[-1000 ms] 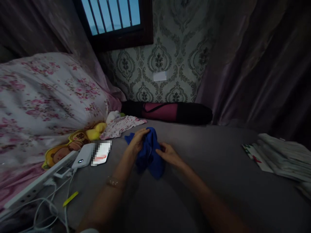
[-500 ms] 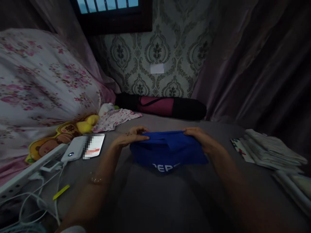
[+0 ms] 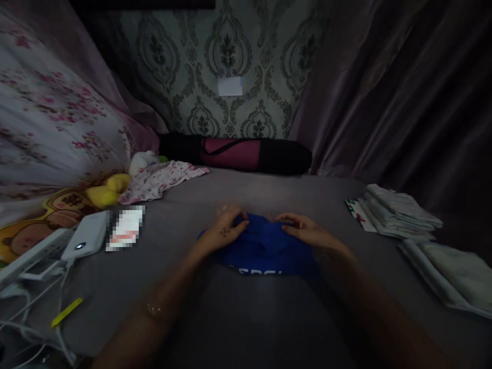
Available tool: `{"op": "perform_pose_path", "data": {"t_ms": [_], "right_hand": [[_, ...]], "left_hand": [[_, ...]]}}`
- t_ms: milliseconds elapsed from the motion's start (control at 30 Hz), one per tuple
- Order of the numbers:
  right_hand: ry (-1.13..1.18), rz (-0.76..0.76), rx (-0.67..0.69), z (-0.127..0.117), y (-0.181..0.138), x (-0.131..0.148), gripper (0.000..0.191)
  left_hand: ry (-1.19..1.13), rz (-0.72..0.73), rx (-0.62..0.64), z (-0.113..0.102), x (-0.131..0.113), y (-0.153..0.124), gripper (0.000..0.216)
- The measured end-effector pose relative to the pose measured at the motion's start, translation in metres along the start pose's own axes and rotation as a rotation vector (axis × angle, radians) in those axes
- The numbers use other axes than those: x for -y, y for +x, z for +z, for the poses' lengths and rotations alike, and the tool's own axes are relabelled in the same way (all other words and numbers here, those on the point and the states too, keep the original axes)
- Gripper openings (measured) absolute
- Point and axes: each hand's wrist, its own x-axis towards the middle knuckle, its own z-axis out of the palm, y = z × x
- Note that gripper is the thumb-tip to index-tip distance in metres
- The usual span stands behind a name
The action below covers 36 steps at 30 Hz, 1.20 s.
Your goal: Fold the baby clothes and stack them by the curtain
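"What's on our grey sheet (image 3: 172,225)?"

"Our long black-and-maroon bag (image 3: 230,154) and, nearer us than that bag, our crumpled blue cloth (image 3: 265,251)."

"How do we have it?"

"Left hand (image 3: 225,230) half-curled on its bag-side edge, right hand (image 3: 302,230) loosely bent by that same edge. We can't tell whether either pinches the cloth."

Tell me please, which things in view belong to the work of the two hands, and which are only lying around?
In the work:
- blue cloth
- left hand and right hand, both at the cloth

Only lying around:
- white device with lit display
- yellow strip
- flower-patterned cloth
- long bag

Folded stack at right: possibly related; I cannot tell.
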Motion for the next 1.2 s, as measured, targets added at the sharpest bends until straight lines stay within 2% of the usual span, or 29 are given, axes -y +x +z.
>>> {"op": "perform_pose_path", "data": {"t_ms": [100,167,267,400,500,600,733,800,933,1033,1200], "right_hand": [[-0.089,-0.052,0.004,0.000,-0.005,0.009,0.032],[-0.156,-0.068,0.006,0.002,-0.010,0.017,0.031],[-0.229,-0.068,-0.003,0.004,-0.020,0.028,0.030],[-0.322,-0.083,-0.044,0.000,-0.031,0.034,0.036],[-0.400,-0.105,-0.040,-0.012,-0.036,0.026,0.043],[-0.497,-0.108,-0.003,-0.023,-0.039,0.014,0.043],[-0.725,-0.128,-0.113,-0.017,-0.041,0.013,0.037],[-0.736,-0.242,-0.197,-0.004,-0.039,0.018,0.032],[-0.641,-0.456,-0.260,0.027,-0.031,0.024,0.029],[-0.644,-0.453,-0.259,0.037,-0.024,0.018,0.030],[-0.643,-0.408,-0.238,0.032,-0.017,0.004,0.026]], "left_hand": [[-0.158,-0.168,0.169,0.020,-0.017,-0.003,0.037],[-0.228,-0.309,0.207,0.033,-0.019,-0.005,0.046],[-0.407,-0.441,0.139,0.045,-0.017,-0.006,0.038],[-0.723,-0.500,0.003,0.043,-0.025,-0.004,0.024],[-0.922,-0.524,-0.059,0.036,-0.035,-0.005,0.028],[-1.042,-0.555,-0.045,0.035,-0.042,-0.006,0.033],[-1.064,-0.581,-0.035,0.039,-0.048,-0.005,0.035],[-1.056,-0.570,-0.033,0.040,-0.052,-0.005,0.036],[-1.006,-0.514,-0.027,0.039,-0.059,-0.007,0.033],[-0.967,-0.450,-0.021,0.039,-0.063,-0.013,0.031],[-0.758,-0.295,-0.004,0.027,-0.054,-0.022,0.029]]}}
